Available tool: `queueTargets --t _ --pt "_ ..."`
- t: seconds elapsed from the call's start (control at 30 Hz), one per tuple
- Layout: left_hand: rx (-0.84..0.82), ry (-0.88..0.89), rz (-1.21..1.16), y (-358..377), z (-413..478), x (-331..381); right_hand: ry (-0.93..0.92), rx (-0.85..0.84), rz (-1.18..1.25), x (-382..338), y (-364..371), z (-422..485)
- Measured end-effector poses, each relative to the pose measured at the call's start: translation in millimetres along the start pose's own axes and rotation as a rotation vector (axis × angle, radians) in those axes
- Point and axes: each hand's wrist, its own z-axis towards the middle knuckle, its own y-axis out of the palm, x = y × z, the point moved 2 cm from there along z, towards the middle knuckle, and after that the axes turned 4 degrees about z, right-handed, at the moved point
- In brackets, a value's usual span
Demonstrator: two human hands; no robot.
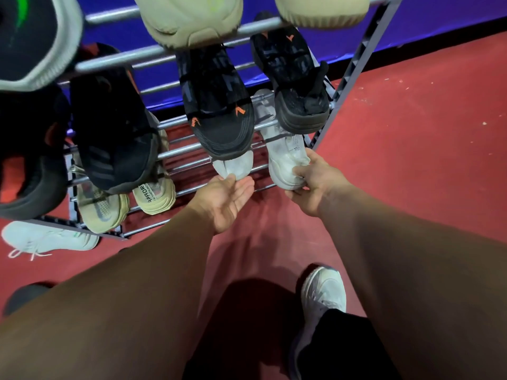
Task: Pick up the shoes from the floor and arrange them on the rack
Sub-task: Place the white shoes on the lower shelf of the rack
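Head view: my right hand (315,182) grips the end of the right white shoe (285,160) on the lower rails of the rack (109,63). My left hand (227,198), palm up with fingers straight, touches the left white shoe (236,164). I judge both need seating squarely across the rails

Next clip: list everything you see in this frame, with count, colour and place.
rack: one, grey metal, before the wall
wall: blue, behind rack
beige shoes: two, top tier
pale-soled black shoe: one, top left
black shoes with orange marks: two, middle tier, right
dark shoes: two, black and red-orange, middle tier, left
cream shoes: two, low tier, left
white shoes: two, low tier, right
floor shoe: one, white, left of rack
floor: red
worn shoe: one, white-grey, on the person's foot
left hand: palm up, fingertips touch one white shoe
right hand: grips the other white shoe
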Motion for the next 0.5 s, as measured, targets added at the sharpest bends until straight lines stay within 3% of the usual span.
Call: queueTargets --t 0.2,0.37,0.5 --pt "0.008 -0.101 0.149 -0.6 -3.8 -10.3 -0.049 0.040 -0.004 -1.0 0.1 3.0" --pt "0.066 -0.075 0.208 -3.0 1.9 -10.1 -0.112 0.044 0.025 -6.0 5.9 5.0" --pt "0.089 -0.050 0.240 -4.6 4.2 -7.8 -0.044 0.170 -0.018 -2.1 8.0 2.8"
